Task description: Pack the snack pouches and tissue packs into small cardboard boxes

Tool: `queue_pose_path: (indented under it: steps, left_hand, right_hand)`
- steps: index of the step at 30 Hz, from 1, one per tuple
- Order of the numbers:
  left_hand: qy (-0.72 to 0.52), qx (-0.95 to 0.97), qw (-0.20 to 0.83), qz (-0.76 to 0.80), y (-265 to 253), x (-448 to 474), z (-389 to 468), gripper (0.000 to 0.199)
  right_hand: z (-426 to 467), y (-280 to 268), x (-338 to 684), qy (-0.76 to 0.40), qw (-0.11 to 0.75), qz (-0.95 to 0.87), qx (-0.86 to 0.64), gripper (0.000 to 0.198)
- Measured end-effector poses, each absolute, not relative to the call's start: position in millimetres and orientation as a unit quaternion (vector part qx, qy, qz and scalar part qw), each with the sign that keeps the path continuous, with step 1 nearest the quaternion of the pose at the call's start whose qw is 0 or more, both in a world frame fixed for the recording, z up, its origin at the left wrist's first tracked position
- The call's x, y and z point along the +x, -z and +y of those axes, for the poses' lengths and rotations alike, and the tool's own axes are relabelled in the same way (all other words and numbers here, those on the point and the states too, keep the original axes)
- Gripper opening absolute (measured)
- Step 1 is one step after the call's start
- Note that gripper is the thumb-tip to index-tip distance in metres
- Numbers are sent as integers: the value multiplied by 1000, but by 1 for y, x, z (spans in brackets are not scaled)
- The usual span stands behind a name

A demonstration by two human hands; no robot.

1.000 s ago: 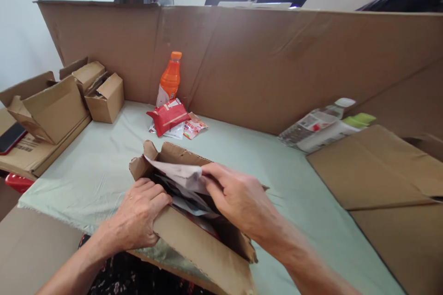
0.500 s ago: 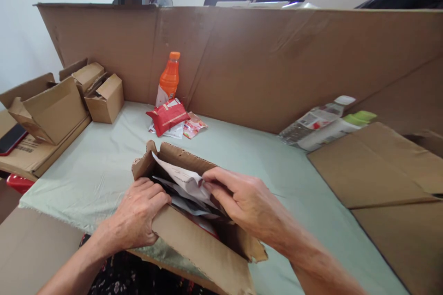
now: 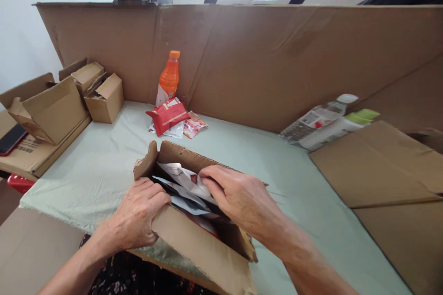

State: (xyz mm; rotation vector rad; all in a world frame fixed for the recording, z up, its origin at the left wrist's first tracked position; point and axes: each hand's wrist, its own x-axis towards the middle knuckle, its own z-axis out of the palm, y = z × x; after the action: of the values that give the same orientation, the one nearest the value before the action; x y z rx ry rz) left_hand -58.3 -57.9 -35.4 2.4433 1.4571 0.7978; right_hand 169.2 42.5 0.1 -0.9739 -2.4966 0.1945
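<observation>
An open cardboard box (image 3: 204, 244) stands tilted at the table's front edge, with several flat packets inside. My left hand (image 3: 141, 212) is closed over the box's near left rim, fingertips curled inside. My right hand (image 3: 238, 198) pinches the top of a white packet (image 3: 176, 173) that sits upright against the far wall of the box. Beside that one are other packets (image 3: 188, 205) with pale and dark sides, and a bit of red shows lower down. The lower parts of the packets are hidden in the box.
An orange drink bottle (image 3: 169, 76) stands behind a red packet (image 3: 169, 115) and smaller sachets (image 3: 195, 124). Cardboard boxes (image 3: 107, 99) and a phone (image 3: 12, 138) are on the left. To the right lie a clear bottle (image 3: 314, 117), a green-capped bottle (image 3: 332, 131) and a cardboard sheet (image 3: 377, 166).
My right hand has pushed the white packet lower into the box and moved slightly left. The left hand keeps its place on the rim.
</observation>
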Motion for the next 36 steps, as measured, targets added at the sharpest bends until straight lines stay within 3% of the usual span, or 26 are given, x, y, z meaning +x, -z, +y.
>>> queue_pose_path:
  steps: [9, 17, 24, 30, 36]
  left_hand:
    - [-279, 821, 97, 488, 37, -57, -59, 44]
    - [-283, 822, 84, 488, 36, -57, -60, 45]
    - [-288, 819, 91, 488, 37, -57, -59, 43]
    - [-288, 819, 93, 487, 38, -58, -59, 46]
    - [-286, 820, 94, 487, 37, -58, -59, 44]
  right_hand:
    - [38, 12, 161, -78, 253, -913, -310, 19]
    - [34, 23, 150, 60, 223, -911, -342, 12]
    - [34, 27, 149, 99, 202, -917, -328, 21]
    - [33, 25, 145, 131, 198, -906, -350, 11]
    - [36, 25, 144, 148, 190, -903, -355, 22]
